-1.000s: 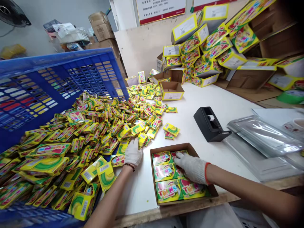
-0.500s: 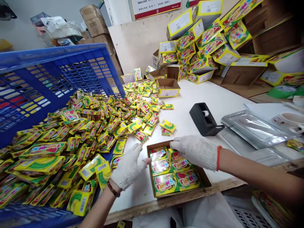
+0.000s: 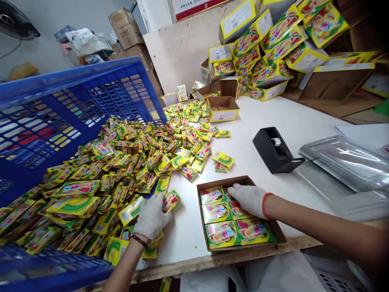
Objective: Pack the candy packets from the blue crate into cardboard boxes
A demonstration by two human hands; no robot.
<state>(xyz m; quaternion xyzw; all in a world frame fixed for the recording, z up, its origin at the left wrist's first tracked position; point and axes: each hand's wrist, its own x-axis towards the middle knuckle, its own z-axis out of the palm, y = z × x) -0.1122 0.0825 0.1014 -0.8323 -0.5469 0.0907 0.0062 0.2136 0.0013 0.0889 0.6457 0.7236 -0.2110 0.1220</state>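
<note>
An open cardboard box (image 3: 281,239) near the table's front edge holds several yellow and green packets (image 3: 221,234) in rows. My right hand (image 3: 248,199), in a white glove with a red cuff, lies over the box's upper right part; its fingers are together at the packets, and what they hold is hidden. My left hand (image 3: 153,217), gloved and with a bead bracelet at the wrist, is at the edge of the packet pile (image 3: 121,162). Its fingers are closed round a red and green packet (image 3: 172,200).
A blue crate (image 3: 88,73) stands on its side around the pile at left. A black tape dispenser (image 3: 275,150) and clear plastic trays (image 3: 346,162) lie at right. Printed boxes (image 3: 249,40) are stacked behind, and an open box (image 3: 223,109) stands nearer.
My left hand has moved left, away from the box, to the pile and taken hold of a packet. My right hand has reached lower over the box. The view has shifted slightly.
</note>
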